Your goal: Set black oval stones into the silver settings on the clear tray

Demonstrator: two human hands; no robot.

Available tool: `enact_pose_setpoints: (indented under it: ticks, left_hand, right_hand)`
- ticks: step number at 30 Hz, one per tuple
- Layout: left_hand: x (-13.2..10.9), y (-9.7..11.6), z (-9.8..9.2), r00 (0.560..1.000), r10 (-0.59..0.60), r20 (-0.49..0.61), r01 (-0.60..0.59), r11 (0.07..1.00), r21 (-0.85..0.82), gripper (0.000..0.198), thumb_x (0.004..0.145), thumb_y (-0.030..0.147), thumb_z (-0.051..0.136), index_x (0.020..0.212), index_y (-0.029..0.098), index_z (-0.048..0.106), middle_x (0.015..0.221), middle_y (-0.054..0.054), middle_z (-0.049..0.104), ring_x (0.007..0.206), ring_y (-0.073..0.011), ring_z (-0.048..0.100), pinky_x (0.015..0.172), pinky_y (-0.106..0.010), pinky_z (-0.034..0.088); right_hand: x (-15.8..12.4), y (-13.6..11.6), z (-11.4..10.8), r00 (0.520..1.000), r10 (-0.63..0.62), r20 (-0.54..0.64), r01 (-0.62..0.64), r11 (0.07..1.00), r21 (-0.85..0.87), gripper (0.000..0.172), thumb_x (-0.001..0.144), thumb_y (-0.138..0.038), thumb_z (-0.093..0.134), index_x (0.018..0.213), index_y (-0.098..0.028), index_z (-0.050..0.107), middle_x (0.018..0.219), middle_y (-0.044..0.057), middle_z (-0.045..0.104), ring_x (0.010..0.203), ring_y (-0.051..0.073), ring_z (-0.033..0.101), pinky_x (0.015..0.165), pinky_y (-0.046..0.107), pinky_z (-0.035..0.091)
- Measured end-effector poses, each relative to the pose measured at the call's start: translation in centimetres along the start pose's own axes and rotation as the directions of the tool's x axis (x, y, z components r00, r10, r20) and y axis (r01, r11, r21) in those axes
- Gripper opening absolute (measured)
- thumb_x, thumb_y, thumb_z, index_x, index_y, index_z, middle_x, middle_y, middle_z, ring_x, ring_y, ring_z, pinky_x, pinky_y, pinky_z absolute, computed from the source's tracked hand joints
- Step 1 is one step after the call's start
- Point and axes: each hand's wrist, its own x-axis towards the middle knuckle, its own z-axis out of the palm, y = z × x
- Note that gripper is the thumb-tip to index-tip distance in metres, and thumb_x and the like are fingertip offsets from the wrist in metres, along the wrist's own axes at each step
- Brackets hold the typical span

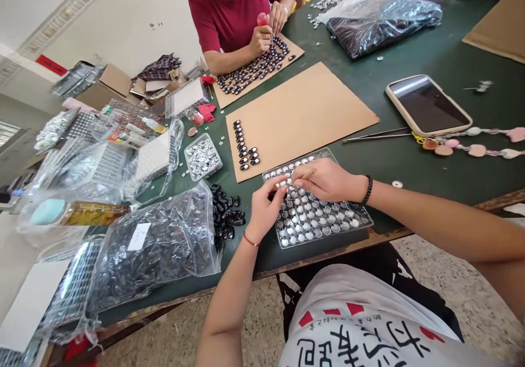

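Note:
A clear plastic tray (353, 222) of small round silver pieces lies at the table's near edge. My left hand (264, 208) hovers over its left side, thumb and forefinger pinched on something I cannot make out. My right hand (326, 180) rests on the tray's top, fingers closed around a thin wooden stick whose tip meets the left fingertips. Beyond the tray lies a brown cardboard sheet (303, 112) with a short row of dark oval beads (245, 147) at its left edge.
Loose dark beads (225, 211) spill from a plastic bag (156, 244). A small box of silver pieces (202, 156), a phone (427, 104), tweezers (375, 135) and another bag (377, 14) lie about. Across the table a person in red (240, 11) works on beads on cardboard.

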Motion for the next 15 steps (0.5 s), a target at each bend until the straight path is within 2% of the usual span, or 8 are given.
enact_pose_setpoints:
  ticks: [2,5,9,11,15]
  left_hand:
    - [0.0,0.0,0.1,0.996,0.085,0.005,-0.085,0.991,0.106,0.026,0.081,0.03,0.046,0.102,0.02,0.059,0.076,-0.003,0.063,0.069,-0.0129,0.057,0.064,-0.024,0.043]
    - [0.0,-0.1,0.2,0.987,0.162,0.008,-0.159,0.957,0.24,0.024,0.083,0.028,0.043,0.095,0.018,0.062,0.092,-0.005,0.064,0.084,-0.0152,0.057,0.074,-0.026,0.042]
    - [0.1,-0.1,0.3,0.994,0.106,-0.011,-0.098,0.947,0.307,0.023,0.082,0.033,0.043,0.08,0.017,0.061,0.077,-0.003,0.063,0.072,-0.0135,0.055,0.066,-0.024,0.04]
    - [0.1,0.0,0.2,0.999,0.031,-0.01,-0.028,0.969,0.247,0.025,0.081,0.035,0.044,0.074,0.017,0.059,0.066,0.0,0.059,0.061,-0.0113,0.052,0.059,-0.022,0.038]
    - [0.1,0.2,0.2,0.986,-0.155,0.055,0.157,0.986,-0.049,0.026,0.079,0.04,0.045,0.073,0.017,0.055,0.051,0.004,0.046,0.043,-0.0068,0.041,0.044,-0.019,0.033]
  right_hand:
    - [-0.1,-0.5,0.6,0.998,-0.045,-0.034,0.044,0.999,-0.025,0.031,0.089,-0.03,0.029,0.082,-0.014,0.055,0.073,0.004,0.06,0.061,0.012,0.051,0.058,0.023,0.032]
    - [-0.3,-0.8,1.1,0.993,-0.076,-0.093,0.07,0.995,-0.069,0.028,0.088,-0.029,0.032,0.081,-0.014,0.055,0.072,0.003,0.061,0.06,0.012,0.051,0.057,0.023,0.033]
    - [-0.4,-1.0,1.4,0.989,-0.009,-0.146,0.002,0.999,-0.049,0.027,0.088,-0.029,0.035,0.081,-0.015,0.056,0.068,0.003,0.061,0.059,0.012,0.052,0.056,0.023,0.034]
    - [-0.4,-1.1,1.5,0.975,0.06,-0.215,-0.061,0.998,0.0,0.027,0.087,-0.03,0.036,0.078,-0.015,0.056,0.064,0.003,0.059,0.057,0.012,0.051,0.056,0.023,0.034]
    - [-0.3,-1.3,1.6,0.893,0.232,-0.385,-0.189,0.971,0.146,0.029,0.086,-0.03,0.039,0.066,-0.016,0.054,0.057,0.001,0.055,0.051,0.01,0.048,0.052,0.022,0.034]
